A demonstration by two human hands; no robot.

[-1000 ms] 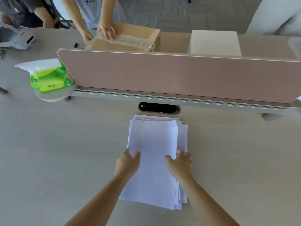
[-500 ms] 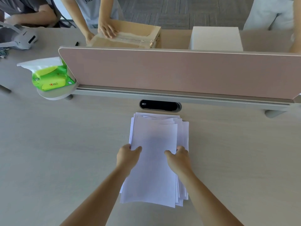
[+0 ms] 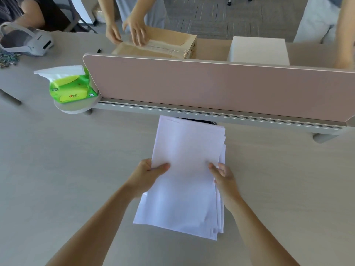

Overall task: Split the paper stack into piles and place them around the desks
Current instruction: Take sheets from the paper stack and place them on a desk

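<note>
The paper stack in my fingers is plain white; the surface pale grey-beige woodgrain, the divider panel dusty pink, the tissue pack bright green and yellow.

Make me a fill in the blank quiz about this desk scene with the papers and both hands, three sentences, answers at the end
1. The left hand and right hand both grip the white ____ stack.
2. The green tissue pack sits at the ____ end of the pink divider.
3. Behind the divider, another person's hands rest on a ____ box.

Answers: paper; left; cardboard
</note>
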